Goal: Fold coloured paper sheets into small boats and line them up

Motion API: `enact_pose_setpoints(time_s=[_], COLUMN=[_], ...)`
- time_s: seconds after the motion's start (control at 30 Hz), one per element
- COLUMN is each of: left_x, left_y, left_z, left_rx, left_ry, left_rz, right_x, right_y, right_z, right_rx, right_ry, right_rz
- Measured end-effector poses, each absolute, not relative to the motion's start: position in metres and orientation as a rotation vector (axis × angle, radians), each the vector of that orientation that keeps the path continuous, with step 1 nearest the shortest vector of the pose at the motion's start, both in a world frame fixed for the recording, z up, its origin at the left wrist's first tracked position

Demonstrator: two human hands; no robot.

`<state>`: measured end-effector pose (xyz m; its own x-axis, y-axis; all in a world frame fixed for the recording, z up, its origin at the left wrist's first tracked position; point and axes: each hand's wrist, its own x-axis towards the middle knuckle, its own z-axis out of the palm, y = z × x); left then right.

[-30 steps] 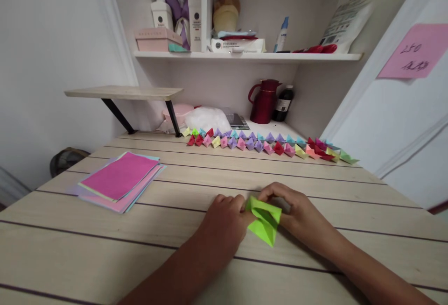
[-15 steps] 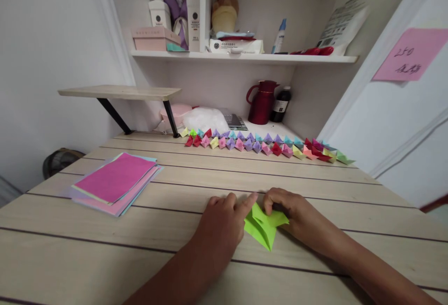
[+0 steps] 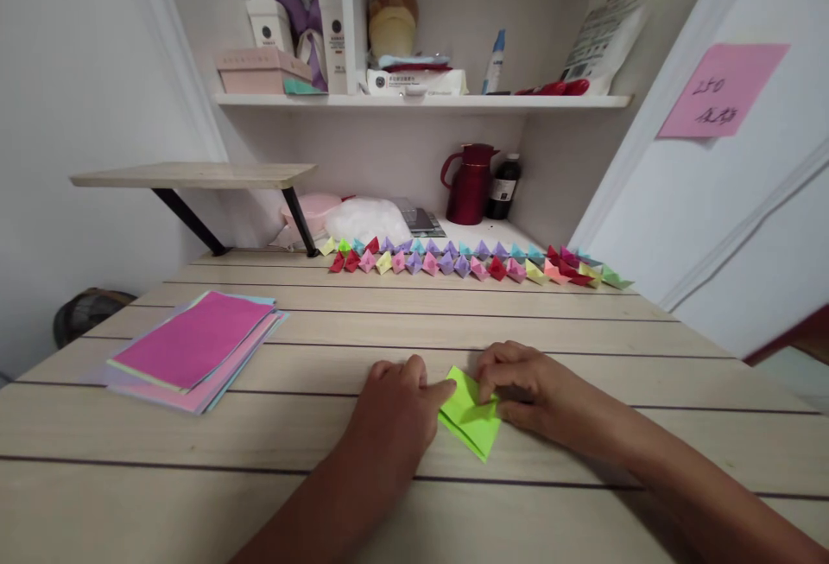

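A bright green sheet of folded paper (image 3: pixel 467 417) lies on the wooden table in front of me, with a layered flap along its lower left edge. My left hand (image 3: pixel 400 404) rests at its left side, fingers curled, the thumb pressed on the paper's upper left edge. From the right, my right hand (image 3: pixel 528 383) pinches the paper's right side between bent fingers and thumb. Part of that right corner is hidden under the fingers.
To the left lies a stack of coloured paper (image 3: pixel 198 339), magenta on top. Rows of small folded paper shapes (image 3: pixel 446 263) line the table's back. Behind are a small raised shelf (image 3: pixel 194 174), a red jug (image 3: pixel 470 184) and a dark bottle (image 3: pixel 503 186).
The green paper's right flap, which stuck out before, is now folded in and the piece looks flatter. My right fingers have shifted over it. The view has swung slightly right.
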<state>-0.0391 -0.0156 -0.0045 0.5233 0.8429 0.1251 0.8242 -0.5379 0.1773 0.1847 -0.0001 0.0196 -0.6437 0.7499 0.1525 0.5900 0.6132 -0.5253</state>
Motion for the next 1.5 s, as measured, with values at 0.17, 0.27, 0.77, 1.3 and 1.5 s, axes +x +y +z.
enact_pose_setpoints(time_s=[0.17,0.27,0.77,1.3,1.5], left_x=[-0.057,-0.060,-0.034,-0.029,-0.031], left_y=[-0.015,-0.015,-0.013,-0.016,-0.016], left_z=[0.010,0.013,0.007,0.007,0.003], left_rx=[2.552,2.519,2.345,2.678,2.716], left_ry=[1.373,1.266,1.461,1.231,1.150], left_rz=[0.359,0.432,0.575,0.497,0.518], right_x=[0.187,0.186,0.183,0.184,0.184], right_y=[0.001,0.001,0.003,0.005,0.008], right_z=[0.018,0.018,0.014,0.008,0.007], right_rx=[-1.078,-1.087,-1.302,-1.389,-1.360], right_ry=[-2.499,-2.500,-2.359,-2.346,-2.333], right_rz=[0.598,0.557,0.561,0.497,0.558])
